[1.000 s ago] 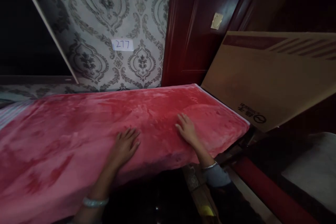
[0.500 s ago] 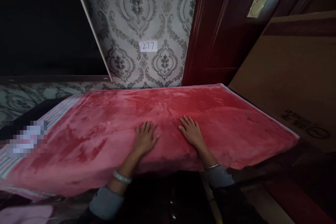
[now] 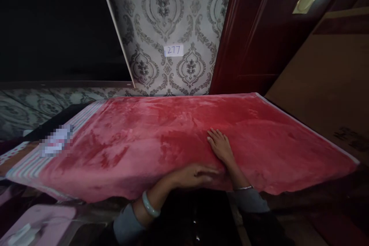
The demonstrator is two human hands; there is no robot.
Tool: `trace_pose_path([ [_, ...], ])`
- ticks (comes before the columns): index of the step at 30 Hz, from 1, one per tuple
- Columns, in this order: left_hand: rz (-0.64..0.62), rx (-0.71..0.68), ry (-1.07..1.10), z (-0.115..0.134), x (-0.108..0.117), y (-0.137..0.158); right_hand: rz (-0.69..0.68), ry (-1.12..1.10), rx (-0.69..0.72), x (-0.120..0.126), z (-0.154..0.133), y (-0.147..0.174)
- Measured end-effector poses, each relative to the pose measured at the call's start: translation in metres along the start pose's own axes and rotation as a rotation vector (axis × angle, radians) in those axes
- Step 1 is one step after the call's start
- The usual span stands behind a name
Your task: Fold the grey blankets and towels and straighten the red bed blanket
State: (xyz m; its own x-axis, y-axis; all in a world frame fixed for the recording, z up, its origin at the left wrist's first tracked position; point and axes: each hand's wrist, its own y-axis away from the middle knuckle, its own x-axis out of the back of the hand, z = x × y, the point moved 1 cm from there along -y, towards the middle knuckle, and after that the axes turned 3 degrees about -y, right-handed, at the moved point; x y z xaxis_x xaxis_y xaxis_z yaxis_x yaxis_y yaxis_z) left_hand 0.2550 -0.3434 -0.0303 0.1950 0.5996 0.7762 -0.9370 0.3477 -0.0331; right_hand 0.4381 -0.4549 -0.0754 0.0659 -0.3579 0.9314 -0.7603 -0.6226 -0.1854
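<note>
A plush red-pink blanket [image 3: 138, 134] lies spread over a table-like surface, with a striped border along its left side and a white edge on the right. My right hand [image 3: 221, 146] rests flat on it, right of the middle, fingers stretched out. Near the front edge, my left hand [image 3: 193, 175] is turned sideways with its fingers pointing right; the thumb is apart from the fingers and nothing shows between them. Whether it touches the blanket I cannot tell. Darker brushed patches show in the pile.
A large dark screen [image 3: 57, 27] stands at the back left, before patterned wallpaper [image 3: 163, 7] with a paper label [image 3: 173, 50] reading 277. A dark red door [image 3: 253, 38] and a big cardboard box [image 3: 331, 80] stand on the right. A pink stool-like seat [image 3: 46, 219] is at lower left.
My left hand has left its flat place on the blanket and moved right and toward the front edge, turning sideways. My right hand stays flat on the blanket. The view has shifted left.
</note>
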Motion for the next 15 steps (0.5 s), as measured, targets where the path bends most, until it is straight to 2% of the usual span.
trace_pose_path([
  [2,0.181,0.123,-0.082,-0.013,0.020,0.007,0.006,0.000,0.000,-0.002,0.001,0.000],
  [4,0.319,0.327,-0.301,-0.035,0.039,0.014,0.016,-0.003,-0.001,-0.004,0.003,0.000],
  [6,0.314,0.521,-0.471,-0.057,0.050,0.021,0.020,-0.002,0.003,-0.006,0.003,0.000],
  [8,0.262,0.642,-0.540,-0.073,0.052,0.029,0.021,0.004,0.009,-0.007,0.004,0.000],
  [10,0.245,0.665,-0.569,-0.078,0.046,0.037,0.027,0.011,0.010,-0.008,0.005,0.000],
  [13,0.275,0.642,-0.585,-0.073,0.035,0.053,0.039,0.019,0.019,-0.010,0.006,0.001],
  [15,0.296,0.676,-0.597,-0.070,0.032,0.072,0.048,0.024,0.029,-0.012,0.008,0.002],
])
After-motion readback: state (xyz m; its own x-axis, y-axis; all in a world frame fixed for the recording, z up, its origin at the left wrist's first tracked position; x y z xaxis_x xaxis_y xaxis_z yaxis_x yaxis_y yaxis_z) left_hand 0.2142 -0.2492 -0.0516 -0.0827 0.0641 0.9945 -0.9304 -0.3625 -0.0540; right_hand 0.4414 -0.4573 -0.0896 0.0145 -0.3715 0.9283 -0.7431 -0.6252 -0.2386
